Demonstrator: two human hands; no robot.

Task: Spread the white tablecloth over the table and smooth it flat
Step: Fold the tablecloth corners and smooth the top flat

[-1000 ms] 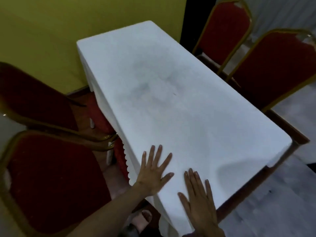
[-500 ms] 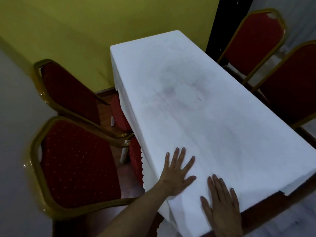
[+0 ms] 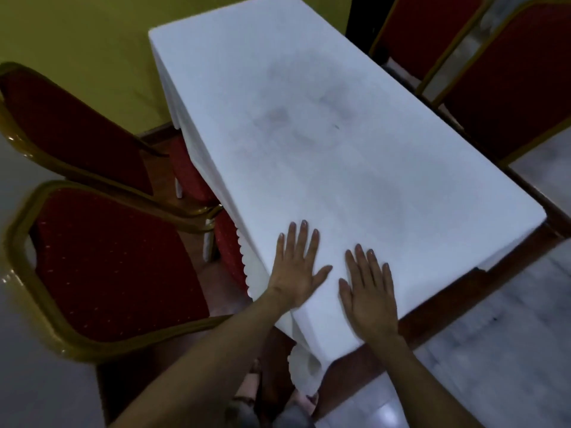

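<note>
The white tablecloth (image 3: 324,143) lies over the long table and hangs down its left side with a scalloped hem. Faint grey smudges show in its middle. The brown table edge (image 3: 482,282) is bare along the near right side. My left hand (image 3: 295,267) rests palm down on the cloth near the near-left corner, fingers spread. My right hand (image 3: 369,288) lies flat beside it, a little nearer to me, close to the near edge. Neither hand grips the cloth. One corner of the cloth (image 3: 306,375) droops below my hands.
Two red chairs with gold frames (image 3: 117,267) stand close along the table's left side, and two more red chairs (image 3: 506,88) along the right. A yellow-green wall (image 3: 80,32) is behind the far end. Pale tiled floor (image 3: 509,350) lies to the right.
My view has shifted, so the table sits more central. Both hands have slid forward on the cloth and closer together, still flat on it.
</note>
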